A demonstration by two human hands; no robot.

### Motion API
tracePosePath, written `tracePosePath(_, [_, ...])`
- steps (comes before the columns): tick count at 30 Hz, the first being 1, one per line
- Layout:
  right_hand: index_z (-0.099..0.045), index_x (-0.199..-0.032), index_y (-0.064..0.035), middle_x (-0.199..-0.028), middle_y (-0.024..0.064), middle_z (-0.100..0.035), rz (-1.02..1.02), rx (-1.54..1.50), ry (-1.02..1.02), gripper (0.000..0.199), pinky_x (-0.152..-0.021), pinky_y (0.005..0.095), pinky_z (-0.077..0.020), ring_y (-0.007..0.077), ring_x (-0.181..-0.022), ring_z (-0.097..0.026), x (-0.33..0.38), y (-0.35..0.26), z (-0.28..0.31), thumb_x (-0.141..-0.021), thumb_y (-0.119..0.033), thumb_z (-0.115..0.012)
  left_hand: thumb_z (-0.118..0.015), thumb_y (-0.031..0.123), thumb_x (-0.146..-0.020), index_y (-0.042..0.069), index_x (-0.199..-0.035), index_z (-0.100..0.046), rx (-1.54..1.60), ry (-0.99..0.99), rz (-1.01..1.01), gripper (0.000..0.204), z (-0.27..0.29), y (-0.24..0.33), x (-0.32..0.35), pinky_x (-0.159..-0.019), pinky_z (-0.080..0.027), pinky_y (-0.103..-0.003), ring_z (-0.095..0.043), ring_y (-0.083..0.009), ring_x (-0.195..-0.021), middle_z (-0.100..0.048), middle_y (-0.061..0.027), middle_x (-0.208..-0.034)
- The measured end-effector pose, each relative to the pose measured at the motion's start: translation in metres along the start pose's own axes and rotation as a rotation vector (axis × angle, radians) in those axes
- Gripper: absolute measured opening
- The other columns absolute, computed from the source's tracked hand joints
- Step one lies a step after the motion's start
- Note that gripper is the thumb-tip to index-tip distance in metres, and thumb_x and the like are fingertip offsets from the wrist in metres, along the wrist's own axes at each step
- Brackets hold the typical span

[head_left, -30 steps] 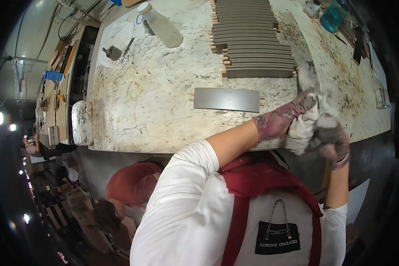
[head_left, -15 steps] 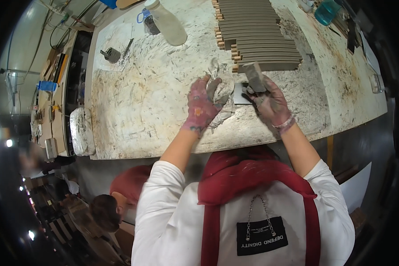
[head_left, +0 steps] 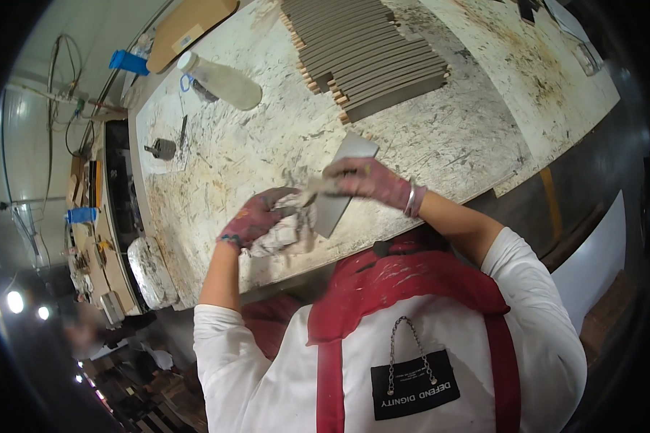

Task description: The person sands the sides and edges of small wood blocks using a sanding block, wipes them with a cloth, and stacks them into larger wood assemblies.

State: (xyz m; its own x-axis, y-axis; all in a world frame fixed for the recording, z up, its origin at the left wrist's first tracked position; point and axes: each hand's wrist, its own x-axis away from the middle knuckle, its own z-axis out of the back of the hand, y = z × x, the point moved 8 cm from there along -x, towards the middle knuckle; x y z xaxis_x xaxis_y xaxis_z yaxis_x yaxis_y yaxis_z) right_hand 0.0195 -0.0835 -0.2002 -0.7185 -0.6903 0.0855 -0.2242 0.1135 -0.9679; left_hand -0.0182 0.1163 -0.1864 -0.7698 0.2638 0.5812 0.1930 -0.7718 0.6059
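Note:
My right hand point(head_left: 374, 182), in a stained pink-purple glove, is closed on a small grey block point(head_left: 318, 190), which is blurred and partly covered by the fingers. Under this hand a flat grey plate point(head_left: 331, 218) lies slantwise on the worktable point(head_left: 440, 155). My left hand point(head_left: 251, 220), gloved alike, grips a crumpled whitish cloth point(head_left: 290, 234) just left of the plate. Its fingertips come close to the block; whether cloth and block touch is unclear.
Many dark grey strips with pale wooden ends form a row point(head_left: 368, 61) at the far side. Further left are a cloudy bottle point(head_left: 227, 83), a small dark cylindrical thing point(head_left: 163, 149) and a brown board point(head_left: 191, 32). A wrapped bundle point(head_left: 152, 274) sits at the table's left edge.
My right hand has brought the block leftward to my left hand, uncovering more of the grey plate. My left hand, spread on the cloth before, has closed on it. The view has turned.

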Motion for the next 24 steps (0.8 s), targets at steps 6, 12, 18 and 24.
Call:
tracePosePath(6, [-0.061, -0.111, -0.0022, -0.110, 0.0128, -0.060, 0.105, 0.453, -0.376, 0.040, -0.093, 0.0348, -0.0444, 0.0261, -0.105, -0.058, 0.003, -0.006, -0.050, -0.082, -0.028, -0.067, -0.065, 0.024, -0.086, 0.006, -0.126, -0.055, -0.098, 0.352, -0.143, 0.045, 0.088, 0.039, -0.013, -0.095, -0.044, -0.033, -0.056, -0.0244, -0.112, -0.059, -0.0133, -0.121])
tracePosePath(12, [-0.058, -0.113, -0.0041, -0.111, 0.0161, -0.059, 0.249, 0.501, -0.529, 0.040, -0.092, 0.0373, -0.0446, 0.0313, -0.102, -0.059, 0.001, 0.019, -0.100, -0.082, -0.029, -0.065, -0.068, 0.038, -0.080, 0.021, -0.137, -0.042, -0.618, 0.175, -0.378, 0.065, -0.031, 0.130, -0.080, -0.101, -0.040, -0.046, -0.042, -0.0422, -0.122, -0.040, -0.0228, -0.135])
tracePosePath(18, [-0.060, -0.112, -0.0077, -0.105, 0.0119, -0.062, 0.312, 0.615, -0.411, 0.045, -0.085, 0.0422, -0.0456, 0.0343, -0.096, -0.060, 0.002, 0.021, -0.099, -0.077, -0.037, -0.066, -0.062, 0.030, -0.084, 0.022, -0.129, -0.048, -0.334, 0.291, -0.291, 0.048, -0.019, 0.110, -0.103, -0.088, -0.048, -0.043, -0.054, -0.0376, -0.109, -0.052, -0.0190, -0.124])
tracePosePath(24, [-0.061, -0.111, -0.0081, -0.112, 0.0117, -0.059, 0.314, 0.569, -0.401, 0.047, -0.085, 0.0413, -0.0460, 0.0339, -0.096, -0.060, 0.000, 0.021, -0.099, -0.077, -0.039, -0.066, -0.058, 0.033, -0.087, 0.018, -0.124, -0.054, -0.427, 0.506, -0.251, 0.041, 0.056, 0.058, -0.074, -0.095, -0.044, -0.041, -0.053, -0.0339, -0.116, -0.058, -0.0130, -0.122])
